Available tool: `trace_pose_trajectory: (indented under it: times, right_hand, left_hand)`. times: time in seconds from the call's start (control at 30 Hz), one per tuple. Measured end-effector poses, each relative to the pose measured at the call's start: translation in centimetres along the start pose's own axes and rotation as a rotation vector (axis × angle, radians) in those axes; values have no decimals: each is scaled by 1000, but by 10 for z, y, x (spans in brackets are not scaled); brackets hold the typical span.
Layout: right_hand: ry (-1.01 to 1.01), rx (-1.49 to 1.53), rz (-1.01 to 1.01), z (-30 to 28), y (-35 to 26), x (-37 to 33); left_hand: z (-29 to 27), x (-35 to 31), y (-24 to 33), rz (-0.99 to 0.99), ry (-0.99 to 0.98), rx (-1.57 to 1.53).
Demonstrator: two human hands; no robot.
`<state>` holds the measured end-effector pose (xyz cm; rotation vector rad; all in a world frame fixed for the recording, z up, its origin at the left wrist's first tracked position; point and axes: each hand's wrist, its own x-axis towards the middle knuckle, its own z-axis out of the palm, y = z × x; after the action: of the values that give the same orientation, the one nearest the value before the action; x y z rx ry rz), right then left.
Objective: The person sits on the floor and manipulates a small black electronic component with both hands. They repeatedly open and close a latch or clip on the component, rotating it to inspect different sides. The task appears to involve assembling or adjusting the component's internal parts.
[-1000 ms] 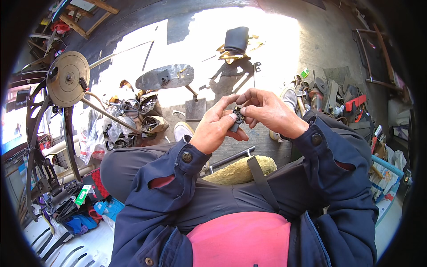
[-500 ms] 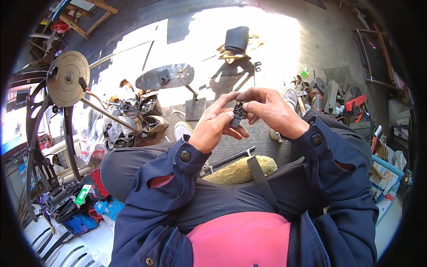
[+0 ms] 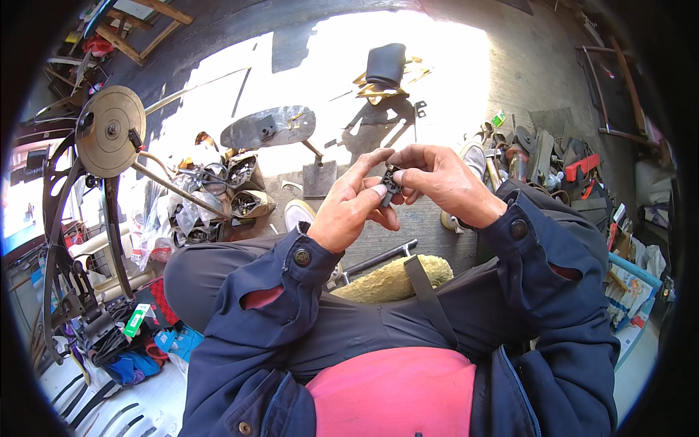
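Note:
A small black part [image 3: 391, 186] with an uneven, jagged outline is held in front of me at fingertip height; its exact kind is too small to make out. My left hand [image 3: 351, 202] pinches its lower left side between thumb and fingers. From the other side my right hand [image 3: 445, 182] grips its upper end, thumb pressed on top and fingers curled behind. Both hands meet at their index fingertips above the part. Fingers hide some of its edges.
On the left stands a black iron frame with a round wheel [image 3: 111, 131]. Bags of small parts [image 3: 247, 173] sit near it. Ahead are an oval metal plate [image 3: 268, 127] and a stool with a dark seat [image 3: 386, 65]. Tools and scraps, including a red bar [image 3: 582, 167], lie to the right.
The black part has turned slightly in my fingers, and my left thumb has shifted a little to the right over it. Both hands stay in nearly the same place.

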<state>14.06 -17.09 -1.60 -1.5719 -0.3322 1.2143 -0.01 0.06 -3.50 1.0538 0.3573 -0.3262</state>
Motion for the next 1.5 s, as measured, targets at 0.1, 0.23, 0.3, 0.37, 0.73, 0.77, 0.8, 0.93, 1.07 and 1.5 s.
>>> trace_pose_trajectory:
  times: [0.1, 0.23, 0.3, 0.37, 0.73, 0.77, 0.8, 0.93, 1.07, 1.5]
  right_hand:
    - [-5, 1, 14, -1, 0, 0]
    - [2, 0, 13, 0, 0, -1]
    - [3, 1, 12, 0, -1, -1]
    - [5, -8, 11, 0, -1, -1]
    - [-3, 15, 16, -1, 1, 0]
    - [7, 8, 28, -1, 1, 0]
    - [-1, 14, 20, -1, 0, 0]
    - [7, -7, 29, -1, -3, -2]
    - [0, -23, 17, -1, -4, -2]
    - [-5, -13, 8, -1, -2, -1]
  left_hand:
    - [0, 0, 1, 3, -9, 23]
    - [2, -1, 3, -4, 0, 36]
    - [3, -1, 4, 0, 8, 30]
    - [5, -1, 4, 10, 21, 15]
    - [4, 0, 5, -1, 15, -11]
    - [4, 0, 5, -3, 19, -6]
    - [4, 0, 5, -1, 18, -11]
    - [4, -1, 5, 0, 20, -12]
    - [5, 0, 5, -1, 24, -4]
    - [2, 0, 6, -7, 21, -41]
